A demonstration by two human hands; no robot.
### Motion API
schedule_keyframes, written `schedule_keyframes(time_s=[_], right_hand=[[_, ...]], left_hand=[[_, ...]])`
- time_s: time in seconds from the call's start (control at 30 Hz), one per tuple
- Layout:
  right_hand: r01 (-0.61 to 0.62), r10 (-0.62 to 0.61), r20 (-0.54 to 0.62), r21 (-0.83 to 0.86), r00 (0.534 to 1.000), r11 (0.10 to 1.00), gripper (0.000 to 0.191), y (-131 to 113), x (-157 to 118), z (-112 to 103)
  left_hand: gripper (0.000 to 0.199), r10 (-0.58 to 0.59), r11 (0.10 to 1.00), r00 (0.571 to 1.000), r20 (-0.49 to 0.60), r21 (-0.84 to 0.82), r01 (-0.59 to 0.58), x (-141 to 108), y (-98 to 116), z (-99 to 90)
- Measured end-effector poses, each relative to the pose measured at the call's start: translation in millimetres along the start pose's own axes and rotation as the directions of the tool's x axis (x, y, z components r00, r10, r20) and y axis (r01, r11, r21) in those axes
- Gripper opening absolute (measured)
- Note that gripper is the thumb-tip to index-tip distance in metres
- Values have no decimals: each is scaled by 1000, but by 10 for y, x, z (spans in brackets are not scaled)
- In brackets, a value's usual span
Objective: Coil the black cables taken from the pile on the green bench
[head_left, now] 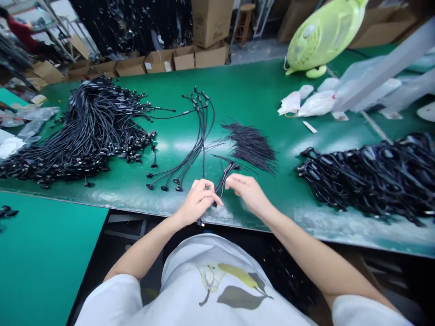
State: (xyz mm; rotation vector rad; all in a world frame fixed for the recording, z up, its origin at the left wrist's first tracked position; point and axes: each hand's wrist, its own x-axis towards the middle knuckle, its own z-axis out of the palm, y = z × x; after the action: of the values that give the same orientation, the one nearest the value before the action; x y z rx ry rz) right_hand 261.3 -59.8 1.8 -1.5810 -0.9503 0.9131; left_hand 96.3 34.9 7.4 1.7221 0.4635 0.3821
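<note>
My left hand (200,199) is closed on a black cable (224,176) folded into a small bundle near the table's front edge. A connector end hangs below that hand. Close by on the right, my right hand (249,192) has thumb and fingers pinched together beside the bundle; what they hold, if anything, is too small to tell. Several loose black cables (195,149) lie stretched out just beyond my left hand. Behind my right hand is a pile of thin black ties (253,145).
A large heap of black cables (98,122) covers the table's left part. Folded cable bundles (370,174) are piled at right. A green fan (319,38) and white plastic bags (316,103) stand at the back right. Cardboard boxes (159,61) line the far side; a person (22,34) sits beyond.
</note>
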Motion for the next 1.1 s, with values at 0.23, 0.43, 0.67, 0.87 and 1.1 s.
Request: schedule_keyframes(time_s=[0.23,0.43,0.67,0.87,1.1], right_hand=[[335,-273,276,-212,922,918,32,-153,-211,204],[269,-236,147,-278,961,922,32,-38,-58,86],[284,-272,96,-152,957,947,31,-146,-110,86],[-314,68,474,465,878,828,44,-18,-170,185],[-113,71,435,72,898,991,54,31,-257,90]], left_hand=[[31,-180,939,984,-2,-297,172,91,22,-33],[33,-31,993,994,104,-114,43,-84,162,-26],[57,-117,938,988,-95,-339,79,-83,-81,208],[36,-2,989,990,-141,-144,-18,-146,82,204],[34,-276,855,949,-154,-491,169,-69,132,269]])
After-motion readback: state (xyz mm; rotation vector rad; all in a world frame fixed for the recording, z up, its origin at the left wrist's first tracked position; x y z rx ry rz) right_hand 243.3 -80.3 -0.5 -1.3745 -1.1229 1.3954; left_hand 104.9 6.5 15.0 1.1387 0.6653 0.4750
